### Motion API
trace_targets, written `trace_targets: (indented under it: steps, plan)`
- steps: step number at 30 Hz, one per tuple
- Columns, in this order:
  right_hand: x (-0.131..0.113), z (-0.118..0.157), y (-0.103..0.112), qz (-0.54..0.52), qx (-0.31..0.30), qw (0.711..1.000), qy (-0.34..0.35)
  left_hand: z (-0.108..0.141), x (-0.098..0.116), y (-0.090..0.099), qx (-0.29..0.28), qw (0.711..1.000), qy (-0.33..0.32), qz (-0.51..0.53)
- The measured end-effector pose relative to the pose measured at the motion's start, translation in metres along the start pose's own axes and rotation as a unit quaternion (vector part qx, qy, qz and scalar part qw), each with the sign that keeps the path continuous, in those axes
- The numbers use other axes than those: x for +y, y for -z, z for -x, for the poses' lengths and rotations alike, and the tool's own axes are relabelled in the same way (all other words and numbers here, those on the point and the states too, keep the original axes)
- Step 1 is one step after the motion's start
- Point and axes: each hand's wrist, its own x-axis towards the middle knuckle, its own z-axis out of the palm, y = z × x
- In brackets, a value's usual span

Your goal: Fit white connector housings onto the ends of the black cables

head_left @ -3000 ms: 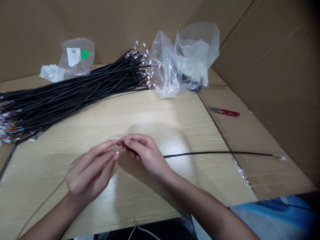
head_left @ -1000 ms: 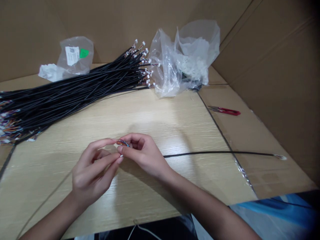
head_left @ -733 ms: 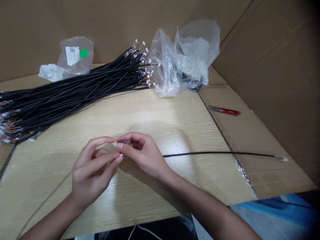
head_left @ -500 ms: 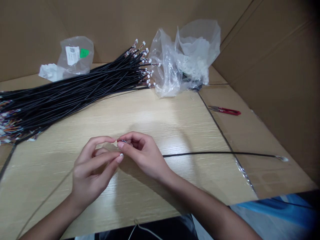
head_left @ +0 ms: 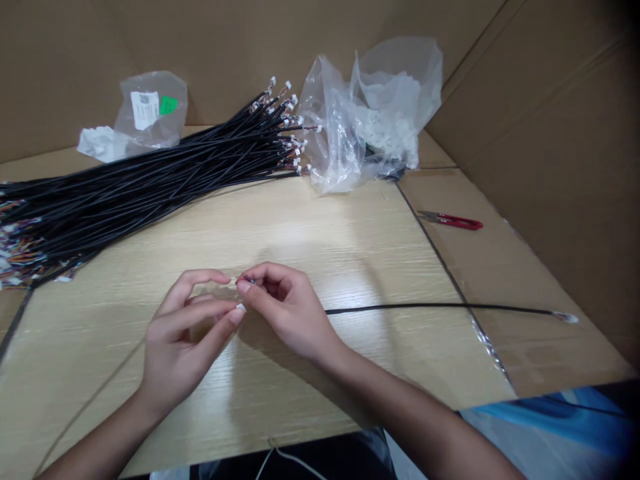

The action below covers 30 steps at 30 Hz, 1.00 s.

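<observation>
Between the thumb and a finger of my left hand (head_left: 185, 333) is pinched a small white connector (head_left: 241, 307). My left index finger reaches above it, its tip close to the wire ends. My right hand (head_left: 287, 310) grips the thin coloured wires (head_left: 246, 279) at one end of a black cable (head_left: 390, 307) between thumb and index finger. From under that hand the cable runs right across the table, ending in a second white connector (head_left: 569, 319) with short wires. Whether the left connector touches the wires I cannot tell.
A big bundle of black cables (head_left: 165, 177) with white plugs lies at the back left. Behind it is a labelled plastic bag (head_left: 150, 110). Clear bags of white parts (head_left: 393, 123) stand at the back. Red thread snips (head_left: 453, 221) lie on cardboard at right.
My left hand has shifted very slightly, and the white connector in it is turned a little. A pale wire tip shows beside my left index finger. The right hand is nearly still.
</observation>
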Motion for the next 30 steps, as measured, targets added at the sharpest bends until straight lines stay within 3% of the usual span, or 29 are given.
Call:
trace_targets:
  steps: [3,6,8,13,17,30]
  plan:
    - [-0.001,0.002,-0.001,0.052,0.006,0.998,0.042,-0.003,-0.004,0.003,-0.033,0.992,0.107,0.061]
    - [-0.003,0.006,-0.002,0.133,0.019,0.984,0.118,-0.006,-0.007,0.004,-0.051,0.957,0.211,0.19]
    - [-0.005,0.008,-0.003,0.184,0.024,0.967,0.177,-0.009,-0.007,0.003,-0.052,0.932,0.245,0.262]
    - [-0.006,0.011,-0.002,0.256,0.003,0.919,0.3,-0.011,-0.004,0.003,-0.063,0.891,0.285,0.349]
    - [-0.007,0.013,-0.002,0.266,-0.017,0.9,0.344,-0.01,-0.005,0.004,-0.077,0.87,0.303,0.38]
    - [-0.007,0.013,0.001,0.283,-0.052,0.885,0.367,-0.008,-0.007,0.007,-0.075,0.887,0.297,0.345]
